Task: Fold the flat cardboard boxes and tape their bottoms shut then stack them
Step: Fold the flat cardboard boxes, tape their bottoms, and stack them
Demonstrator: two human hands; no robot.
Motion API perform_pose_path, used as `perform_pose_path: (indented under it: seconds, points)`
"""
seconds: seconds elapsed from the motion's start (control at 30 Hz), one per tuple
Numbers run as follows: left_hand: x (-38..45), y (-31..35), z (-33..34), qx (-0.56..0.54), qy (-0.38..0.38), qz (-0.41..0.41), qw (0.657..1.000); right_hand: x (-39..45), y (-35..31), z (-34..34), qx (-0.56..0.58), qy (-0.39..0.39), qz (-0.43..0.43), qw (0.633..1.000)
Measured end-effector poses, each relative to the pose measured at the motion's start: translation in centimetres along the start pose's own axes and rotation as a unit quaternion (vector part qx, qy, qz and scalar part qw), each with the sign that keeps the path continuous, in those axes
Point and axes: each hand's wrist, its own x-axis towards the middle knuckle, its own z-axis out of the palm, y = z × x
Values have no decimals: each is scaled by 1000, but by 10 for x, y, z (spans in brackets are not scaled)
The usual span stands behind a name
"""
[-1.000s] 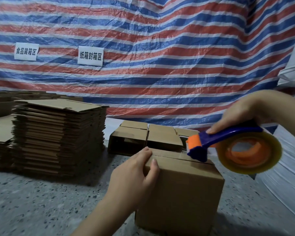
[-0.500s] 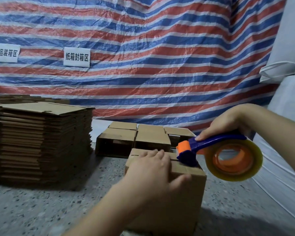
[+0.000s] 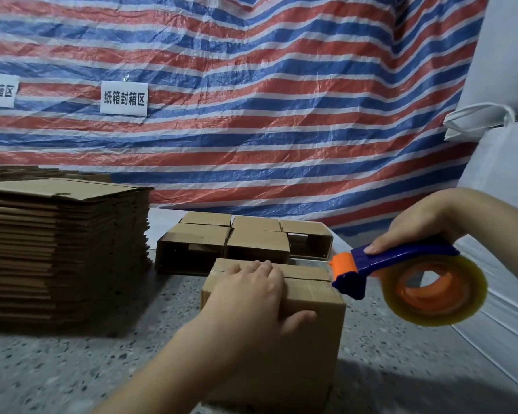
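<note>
A folded cardboard box (image 3: 314, 333) stands on the speckled floor in front of me, flaps closed on top with a seam running across. My left hand (image 3: 251, 297) lies flat over those flaps, fingers across the seam and thumb down the near side. My right hand (image 3: 416, 225) grips the blue handle of a tape dispenser (image 3: 401, 276) with an orange roller and a yellowish tape roll. The dispenser's blue head touches the box's right top edge at the seam.
A tall stack of flat cardboard boxes (image 3: 63, 246) stands at the left. Several folded boxes (image 3: 243, 243) lie on their sides just behind the one I hold. A striped tarp (image 3: 251, 100) hangs behind, and white sacks (image 3: 509, 174) crowd the right.
My left hand slid from the box's near left corner onto the top flaps. The dispenser dropped from the middle of the seam to the box's right top edge.
</note>
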Motion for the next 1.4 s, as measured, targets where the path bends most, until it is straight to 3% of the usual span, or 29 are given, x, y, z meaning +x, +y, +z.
perform_pose_path:
  seconds: [0.13,0.3,0.47,0.6,0.73,0.83,0.9,1.07,1.23,1.33,1.4]
  points:
    - [13,12,-10,-27,-6,-11,1000,0,1,1,10,4,-8,1000]
    - [27,36,4,-80,-3,84,993,1,3,4,9,4,-5,1000]
    - [33,32,14,-61,17,96,993,-5,28,-5,70,-6,-44,997]
    - [32,33,15,-64,33,94,993,-17,26,-2,-43,-5,4,999]
    - [30,33,14,-58,50,96,992,3,-3,27,-202,77,58,975]
    - [29,34,12,-53,45,98,993,28,-2,59,-287,87,98,949]
    - [29,34,11,-54,40,99,993,46,15,81,-275,126,92,949]
    - [30,35,13,-53,45,97,993,93,53,140,-167,345,32,923]
    - [30,34,15,-57,65,99,991,115,68,195,-110,411,35,904]
    - [29,34,14,-59,71,99,991,99,55,187,-115,439,62,889]
    - [29,34,13,-58,72,99,991,81,40,176,-42,496,20,867]
